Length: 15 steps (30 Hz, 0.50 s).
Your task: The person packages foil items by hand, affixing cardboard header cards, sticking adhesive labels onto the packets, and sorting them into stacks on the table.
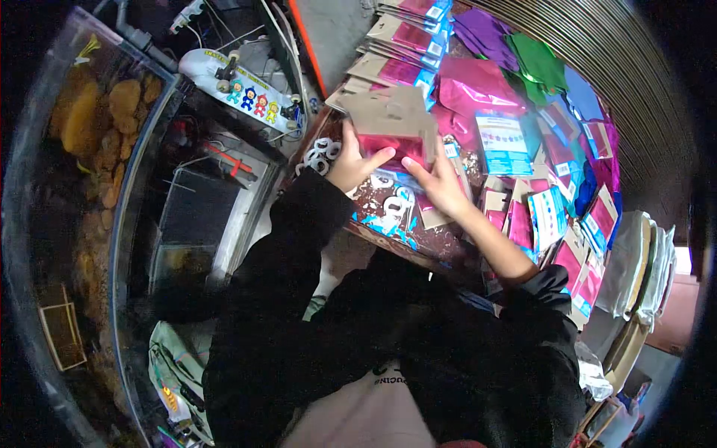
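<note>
Both my hands grip a brown cardboard package (390, 113) with a shiny pink foil front, held above the table (441, 240). On its left edge my left hand (354, 163) is closed, thumb across the pink front. My right hand (439, 181) closes on the right edge, its thumb also on the pink part. Whether it is one package or a thin stack, I cannot tell. White rings (320, 154) lie beside my left hand. Below the package are white and blue paper scraps (392, 213).
Stacked pink packages (407, 36) stand at the back. Purple foil (485, 36), green foil (538, 63) and pink foil sheets (478, 88) lie behind my right hand. More packages (549, 216) spread rightward. At left are a skateboard (243, 89) and a glass tank (127, 187).
</note>
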{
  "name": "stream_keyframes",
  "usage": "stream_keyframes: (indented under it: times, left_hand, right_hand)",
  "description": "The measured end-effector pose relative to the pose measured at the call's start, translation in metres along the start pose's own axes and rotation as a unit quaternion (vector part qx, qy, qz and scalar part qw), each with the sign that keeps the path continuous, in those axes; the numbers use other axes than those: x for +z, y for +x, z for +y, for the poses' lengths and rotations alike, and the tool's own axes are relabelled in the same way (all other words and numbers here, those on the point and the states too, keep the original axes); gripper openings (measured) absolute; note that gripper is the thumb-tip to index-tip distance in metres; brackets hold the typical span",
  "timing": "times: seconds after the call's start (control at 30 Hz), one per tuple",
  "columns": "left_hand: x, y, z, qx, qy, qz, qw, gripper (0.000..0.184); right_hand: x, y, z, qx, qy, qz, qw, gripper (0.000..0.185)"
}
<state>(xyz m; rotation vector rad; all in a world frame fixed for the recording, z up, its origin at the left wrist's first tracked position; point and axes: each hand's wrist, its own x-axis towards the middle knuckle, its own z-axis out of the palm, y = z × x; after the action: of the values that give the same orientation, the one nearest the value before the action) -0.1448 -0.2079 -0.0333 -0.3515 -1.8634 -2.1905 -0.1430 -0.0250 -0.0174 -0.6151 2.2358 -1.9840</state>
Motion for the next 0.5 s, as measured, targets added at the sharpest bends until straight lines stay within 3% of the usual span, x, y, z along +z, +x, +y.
stream_keyframes:
  times: [0.07,0.2,0.37,0.5]
  left_hand:
    - [-0.001,0.003,0.009,0.001,0.013,-0.006,1.0,0.048]
    - [0.011,0.021,0.019,-0.099,-0.104,0.184,0.972,0.039]
    - [0.014,0.045,0.036,-0.187,-0.259,0.159,0.934,0.03]
    - [0.006,0.059,0.022,-0.184,-0.369,0.086,0.907,0.031]
  right_hand:
    - [0.0,0.004,-0.011,-0.009,-0.01,0.0,1.0,0.056]
    - [0.002,0.014,-0.021,0.061,0.3,0.087,0.948,0.052]
    - [0.007,0.05,-0.038,0.112,0.395,0.194,0.891,0.043]
    - [0.011,0.063,-0.034,0.126,0.376,0.187,0.899,0.035]
